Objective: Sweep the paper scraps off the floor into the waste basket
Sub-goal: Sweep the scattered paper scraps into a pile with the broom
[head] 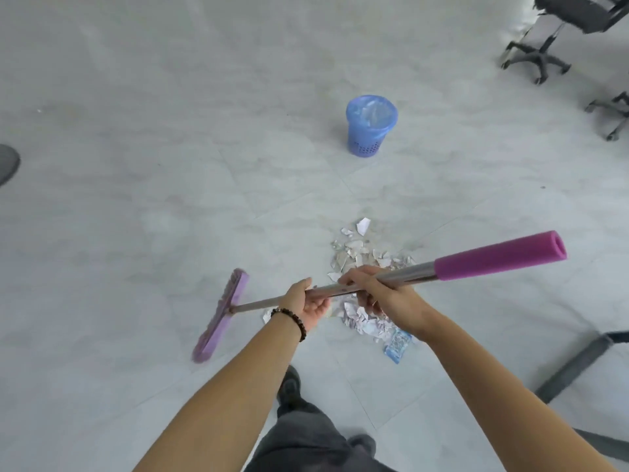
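A heap of white paper scraps [360, 253] lies on the pale tiled floor, partly hidden under my hands. A blue patterned wrapper [396, 345] sits at its near edge. A blue waste basket [370, 126] with a blue liner stands upright farther away, apart from the heap. I hold a broom by its metal shaft: my left hand [306, 301] grips lower, my right hand [381, 294] grips higher, below the purple foam grip [500, 255]. The purple broom head [223, 315] is left of the heap, blurred.
Two black office chairs on wheeled bases [534, 59] stand at the top right. A grey metal frame leg [578, 366] crosses the floor at the right. A dark round object [6, 163] shows at the left edge. My feet and dark trousers [299, 434] are below.
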